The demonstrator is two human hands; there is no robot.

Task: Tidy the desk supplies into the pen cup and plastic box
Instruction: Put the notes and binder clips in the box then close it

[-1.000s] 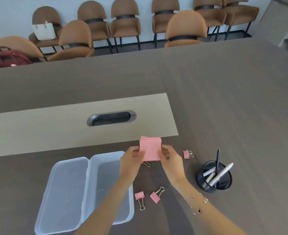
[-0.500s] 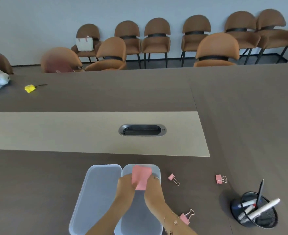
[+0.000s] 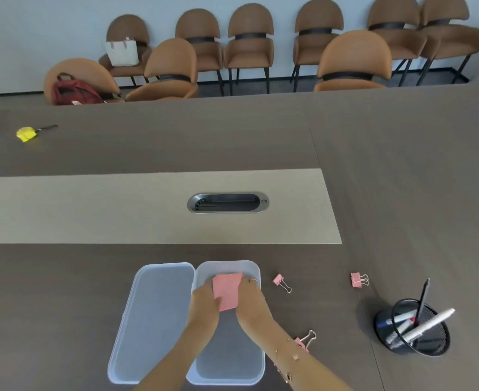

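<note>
A pink pad of sticky notes (image 3: 227, 290) is held low inside the far end of the clear plastic box (image 3: 229, 359). My left hand (image 3: 204, 303) grips its left edge and my right hand (image 3: 251, 299) grips its right edge. The box's lid (image 3: 150, 320) lies open on the desk to the left. Three pink binder clips lie on the desk: one (image 3: 281, 282) right of the box, one (image 3: 358, 279) farther right, one (image 3: 306, 341) beside my right forearm. A black mesh pen cup (image 3: 414, 330) with several pens and markers stands at the right.
A grey cable port (image 3: 228, 202) sits in the beige strip of the desk. A yellow object (image 3: 27, 134) lies far left on the desk. Brown chairs line the wall, with a red backpack (image 3: 73, 93) and a white bag (image 3: 122, 52) on two.
Both hands carried the pink pad from above the desk, right of the box, over and down into the box. The camera view shifted, so the box now sits centred.
</note>
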